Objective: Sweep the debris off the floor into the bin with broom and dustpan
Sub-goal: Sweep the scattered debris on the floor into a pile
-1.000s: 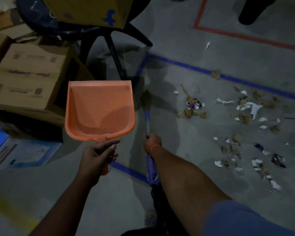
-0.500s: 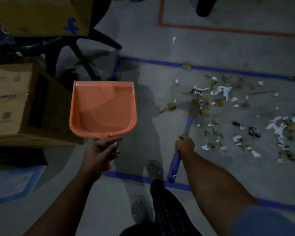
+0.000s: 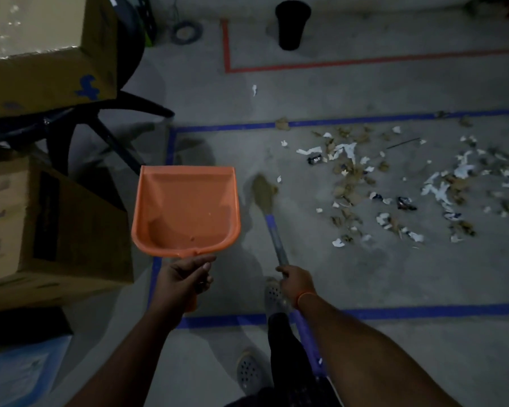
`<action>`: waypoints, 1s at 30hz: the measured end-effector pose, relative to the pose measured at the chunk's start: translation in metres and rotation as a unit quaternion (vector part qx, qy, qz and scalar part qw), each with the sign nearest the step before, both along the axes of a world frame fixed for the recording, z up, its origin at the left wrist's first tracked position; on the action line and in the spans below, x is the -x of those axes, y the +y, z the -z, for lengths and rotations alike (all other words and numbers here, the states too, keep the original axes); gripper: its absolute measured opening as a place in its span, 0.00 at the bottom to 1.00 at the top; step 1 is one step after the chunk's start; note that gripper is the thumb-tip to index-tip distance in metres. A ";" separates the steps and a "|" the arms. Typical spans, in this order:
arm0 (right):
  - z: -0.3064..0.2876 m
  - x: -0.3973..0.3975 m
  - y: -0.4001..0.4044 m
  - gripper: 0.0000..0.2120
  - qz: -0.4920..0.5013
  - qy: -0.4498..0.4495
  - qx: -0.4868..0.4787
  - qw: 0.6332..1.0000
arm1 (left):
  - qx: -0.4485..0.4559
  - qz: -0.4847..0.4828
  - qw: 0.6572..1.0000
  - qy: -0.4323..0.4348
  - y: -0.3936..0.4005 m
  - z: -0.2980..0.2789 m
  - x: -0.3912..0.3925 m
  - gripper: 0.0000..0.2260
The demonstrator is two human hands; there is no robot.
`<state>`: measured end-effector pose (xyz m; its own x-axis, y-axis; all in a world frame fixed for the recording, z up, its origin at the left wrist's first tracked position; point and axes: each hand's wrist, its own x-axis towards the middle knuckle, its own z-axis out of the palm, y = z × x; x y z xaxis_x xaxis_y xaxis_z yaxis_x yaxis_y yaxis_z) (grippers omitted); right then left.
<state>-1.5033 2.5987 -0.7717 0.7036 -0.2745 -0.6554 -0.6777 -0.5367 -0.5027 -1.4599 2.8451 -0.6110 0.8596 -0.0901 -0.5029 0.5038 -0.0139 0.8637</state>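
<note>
Grey concrete floor (image 3: pixel 365 274) — torn paper debris (image 3: pixel 394 186), smooth orange dustpan (image 3: pixel 185 207).

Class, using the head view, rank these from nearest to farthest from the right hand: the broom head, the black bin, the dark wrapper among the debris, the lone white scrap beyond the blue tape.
1. Broom head: just ahead of the right hand, slightly left.
2. Dark wrapper: ahead and to the right, among the debris.
3. White scrap: far ahead, outside the blue tape.
4. Black bin: farthest, at the top.
</note>
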 end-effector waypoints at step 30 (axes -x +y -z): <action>-0.011 -0.270 -0.045 0.20 0.178 -0.066 -0.023 0.981 | -0.013 0.059 0.998 -0.035 -0.073 0.005 -0.257 0.09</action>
